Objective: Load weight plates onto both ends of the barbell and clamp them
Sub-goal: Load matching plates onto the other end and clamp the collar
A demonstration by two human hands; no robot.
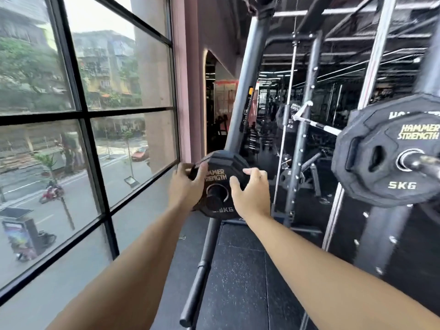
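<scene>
A small black Hammer Strength plate (223, 160) marked 2.5KG sits on a black storage peg (214, 198) of the rack, low in the middle of the view. My left hand (184, 184) grips its left edge, thumb across the front face. My right hand (252, 191) grips its right edge, with the fingers curled over the rim. At the right, the barbell's sleeve end (426, 163) sticks out of a black 5KG plate (390, 151), with a second plate behind it. No clamp shows on that sleeve.
A slanted black rack upright (247, 86) rises behind the small plate, and a black tube (202, 270) runs down to the rubber floor (238, 270). A large window (83, 115) fills the left side. More rack posts and machines stand at the right rear.
</scene>
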